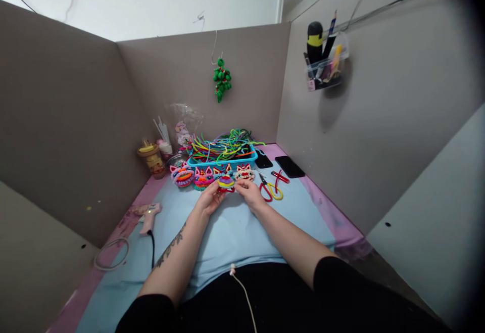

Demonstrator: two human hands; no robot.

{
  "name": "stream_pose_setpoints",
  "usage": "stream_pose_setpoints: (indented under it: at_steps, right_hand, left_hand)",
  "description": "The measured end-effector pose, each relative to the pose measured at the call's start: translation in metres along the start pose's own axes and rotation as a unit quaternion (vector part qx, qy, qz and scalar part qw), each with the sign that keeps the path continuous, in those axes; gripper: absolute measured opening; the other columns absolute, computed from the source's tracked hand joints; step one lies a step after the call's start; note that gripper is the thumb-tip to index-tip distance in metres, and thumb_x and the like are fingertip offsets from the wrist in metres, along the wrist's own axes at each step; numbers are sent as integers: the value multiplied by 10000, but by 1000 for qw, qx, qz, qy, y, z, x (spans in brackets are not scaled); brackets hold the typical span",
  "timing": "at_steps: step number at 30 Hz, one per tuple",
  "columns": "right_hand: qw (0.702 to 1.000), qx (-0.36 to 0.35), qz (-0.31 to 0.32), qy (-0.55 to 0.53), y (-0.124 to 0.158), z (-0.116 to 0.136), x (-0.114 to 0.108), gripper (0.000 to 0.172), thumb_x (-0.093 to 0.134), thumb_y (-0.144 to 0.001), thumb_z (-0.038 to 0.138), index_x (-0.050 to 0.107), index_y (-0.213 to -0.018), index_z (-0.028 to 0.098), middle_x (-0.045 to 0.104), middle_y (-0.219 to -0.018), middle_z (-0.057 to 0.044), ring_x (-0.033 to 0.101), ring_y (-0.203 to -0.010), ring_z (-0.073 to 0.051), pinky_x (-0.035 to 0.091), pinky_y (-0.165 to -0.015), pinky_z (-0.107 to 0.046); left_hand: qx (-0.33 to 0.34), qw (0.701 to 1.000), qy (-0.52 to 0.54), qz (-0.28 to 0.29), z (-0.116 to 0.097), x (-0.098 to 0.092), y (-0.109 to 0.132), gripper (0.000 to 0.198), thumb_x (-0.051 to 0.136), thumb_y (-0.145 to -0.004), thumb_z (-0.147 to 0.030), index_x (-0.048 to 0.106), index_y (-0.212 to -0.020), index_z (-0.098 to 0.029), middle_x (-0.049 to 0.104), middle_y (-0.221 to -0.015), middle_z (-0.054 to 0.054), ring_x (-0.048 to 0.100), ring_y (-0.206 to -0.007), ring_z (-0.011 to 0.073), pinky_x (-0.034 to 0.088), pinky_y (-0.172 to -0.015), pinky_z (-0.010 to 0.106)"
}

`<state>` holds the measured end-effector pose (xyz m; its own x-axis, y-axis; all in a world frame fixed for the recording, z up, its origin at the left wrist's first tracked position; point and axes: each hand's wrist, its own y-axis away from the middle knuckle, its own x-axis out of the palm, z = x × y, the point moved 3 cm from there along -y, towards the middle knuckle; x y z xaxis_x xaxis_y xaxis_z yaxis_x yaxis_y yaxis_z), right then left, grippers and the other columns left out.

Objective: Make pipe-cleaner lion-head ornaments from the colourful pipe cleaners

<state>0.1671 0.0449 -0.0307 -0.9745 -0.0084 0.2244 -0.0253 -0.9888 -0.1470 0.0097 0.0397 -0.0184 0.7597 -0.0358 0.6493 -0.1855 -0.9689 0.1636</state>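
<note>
Between my hands is a small rounded pipe-cleaner piece (226,182) with purple, yellow and red bands. My left hand (211,199) pinches its left side, fingers curled underneath. At its right edge, the fingers of my right hand (248,191) are closed on it. Just behind stand several fuzzy animal heads with ears and wide mouths: a pink-purple head (182,175), a pink head with orange and teal (203,177), a blue head (222,171) partly hidden by the piece, and a white-red head (244,172).
A blue basket (223,163) heaped with coloured pipe cleaners stands at the back. Red-and-yellow-handled pliers (271,190), red-handled scissors (280,177) and a black phone (289,167) lie to the right. A pink glue gun (150,218) with cord and a cup (152,160) are left. Panels enclose three sides.
</note>
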Motion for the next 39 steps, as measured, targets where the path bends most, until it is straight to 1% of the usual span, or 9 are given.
stream_pose_setpoints:
  at_steps: [9, 13, 16, 21, 26, 28, 32, 34, 39]
  right_hand:
    - [995, -67, 37, 58, 1, 1, 3, 203, 676, -650, 373, 637, -620, 176, 615, -970, -40, 536, -944, -198, 366, -883, -326]
    - [995, -74, 46, 46, 4, 5, 7, 165, 685, -638, 342, 650, -634, 181, 614, -996, -39, 521, -998, -204, 325, -939, -334]
    - [996, -45, 73, -1, 7, 5, 10, 159, 695, -620, 326, 646, -623, 175, 629, -956, -34, 537, -930, -190, 369, -858, -313]
    - [988, 53, 103, -98, 11, 0, 17, 182, 699, -606, 320, 589, -615, 175, 573, -641, 22, 466, -589, -108, 355, -602, -250]
    - [993, 35, 66, -95, 11, -2, 17, 199, 711, -583, 298, 552, -587, 179, 492, -553, 57, 411, -531, -85, 332, -560, -233]
    - [997, 16, 38, -64, 10, -2, 15, 174, 707, -584, 296, 578, -602, 180, 523, -594, 44, 457, -577, -103, 364, -593, -246]
    - [997, -47, -51, 46, 9, 4, 7, 134, 700, -562, 284, 650, -628, 180, 596, -920, -30, 541, -826, -162, 411, -732, -280]
    - [992, -63, -74, 75, 9, 7, 4, 137, 697, -554, 285, 664, -639, 182, 593, -939, -34, 545, -825, -162, 418, -730, -280]
    - [999, 25, -28, -8, 11, 6, 8, 174, 689, -568, 298, 623, -671, 174, 533, -504, 43, 458, -466, -93, 322, -442, -214]
  left_hand:
    - [-15, 1000, -8, 20, 1, 7, 3, 183, 620, -787, -170, 624, -968, -143, 674, -757, 24, 605, -581, 88, 467, -483, 157]
    - [2, 1000, -4, 24, 2, 7, 3, 201, 639, -770, -174, 614, -969, -165, 678, -819, 26, 635, -678, 119, 513, -584, 205]
    - [5, 1000, 6, 26, 3, 6, 2, 226, 633, -770, -159, 598, -994, -172, 682, -883, 37, 652, -756, 151, 538, -676, 269]
    - [-18, 1000, 11, 3, 7, 4, 1, 239, 616, -784, -160, 587, -1019, -185, 684, -859, 28, 641, -657, 122, 527, -609, 238]
    - [-32, 999, 7, -1, 9, 5, 1, 245, 607, -798, -234, 586, -1036, -183, 677, -829, 33, 625, -639, 117, 506, -580, 225]
    - [-32, 999, 3, -2, 9, 5, 2, 226, 618, -789, -247, 591, -1005, -188, 669, -805, 23, 611, -621, 108, 486, -555, 213]
    - [-13, 1000, -7, -1, 8, 6, 3, 250, 682, -730, -219, 588, -961, -204, 657, -788, 2, 599, -612, 99, 461, -552, 202]
    - [-2, 1000, -11, -7, 8, 7, 4, 312, 712, -696, -194, 577, -976, -216, 654, -790, -7, 602, -617, 99, 454, -557, 202]
    - [5, 1000, -17, -10, 7, 9, 6, 403, 744, -654, -163, 559, -1007, -219, 653, -799, -10, 603, -624, 100, 436, -548, 199]
